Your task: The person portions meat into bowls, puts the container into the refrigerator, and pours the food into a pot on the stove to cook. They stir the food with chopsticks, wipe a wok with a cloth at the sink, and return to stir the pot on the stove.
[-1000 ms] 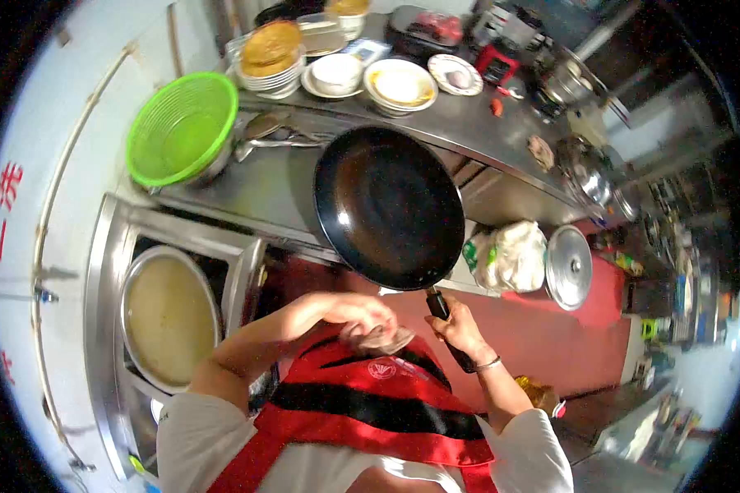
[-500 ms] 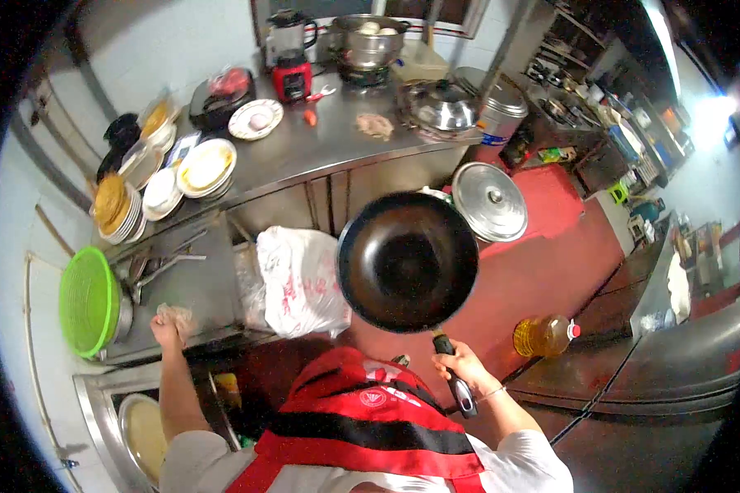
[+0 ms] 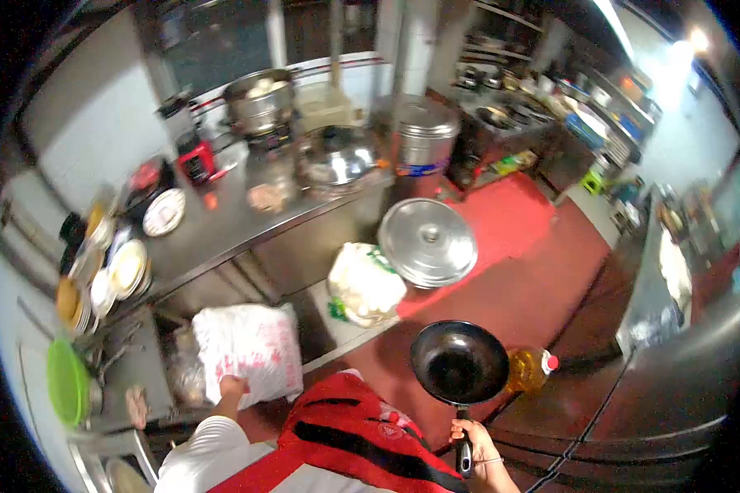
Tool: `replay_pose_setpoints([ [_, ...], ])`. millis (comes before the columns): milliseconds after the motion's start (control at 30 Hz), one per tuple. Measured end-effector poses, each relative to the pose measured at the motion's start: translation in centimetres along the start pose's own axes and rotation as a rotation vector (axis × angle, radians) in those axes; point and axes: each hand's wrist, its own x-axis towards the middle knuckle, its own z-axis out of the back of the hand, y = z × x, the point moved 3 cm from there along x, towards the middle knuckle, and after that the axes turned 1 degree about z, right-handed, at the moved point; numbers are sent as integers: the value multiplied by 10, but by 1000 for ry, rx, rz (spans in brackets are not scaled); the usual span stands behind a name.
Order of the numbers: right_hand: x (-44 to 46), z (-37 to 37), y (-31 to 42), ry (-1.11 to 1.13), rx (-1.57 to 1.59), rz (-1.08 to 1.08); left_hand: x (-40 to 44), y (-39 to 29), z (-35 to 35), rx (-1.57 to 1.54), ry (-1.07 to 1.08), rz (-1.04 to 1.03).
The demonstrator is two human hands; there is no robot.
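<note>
My right hand (image 3: 471, 435) is closed round the black handle of a dark wok (image 3: 459, 361), held low over the red floor with its inside facing up. My left hand (image 3: 233, 385) is in front of a white plastic bag (image 3: 252, 349) with red print. Its fingers are blurred, and I cannot tell whether it touches the bag. A crumpled pale cloth (image 3: 137, 406) lies on the low metal counter (image 3: 144, 366) to the left.
A large oil bottle (image 3: 528, 370) stands just right of the wok. Ahead are a big metal lid (image 3: 427, 242) and a pale bag (image 3: 365, 283). A steel counter (image 3: 238, 218) holds plates, a red blender (image 3: 195, 160) and a steamer pot (image 3: 259, 103). A green basket (image 3: 66, 382) is at left.
My left hand has let go of the pale cloth and moved right, to the white bag. The wok has moved lower and right, nearer the oil bottle. My view has turned right.
</note>
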Motion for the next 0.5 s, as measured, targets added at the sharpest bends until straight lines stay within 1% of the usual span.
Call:
replay_pose_setpoints([
  [33, -1, 9, 12, -19, 103, -30, 13, -29, -13, -76, 95, -11],
  [67, -2, 10, 31, -49, 66, 15, 40, -57, -16, -119, 127, -134],
  [100, 2, 19, 47, -72, 106, 29, 30, -100, -17, -58, 125, 11],
  [133, 8, 29, 64, -91, 142, 42, 60, -118, -27, 207, 86, -449],
  [167, 14, 35, 79, -107, 175, 49, 67, -157, -35, 743, 120, -543],
  [200, 15, 42, 97, -12, 283, -2, 73, -190, -51, 889, 202, -553],
  [233, 31, 52, 109, 7, 415, -23, 87, -220, -74, 915, 280, -548],
  [333, 48, 74, 151, 23, 561, 14, 111, -318, -152, 937, 485, -540],
  [433, 48, 78, 213, 21, 685, 55, 126, -432, -254, 970, 629, -691],
  [500, 58, 97, 236, 7, 758, 62, 123, -510, -321, 920, 718, -651],
])
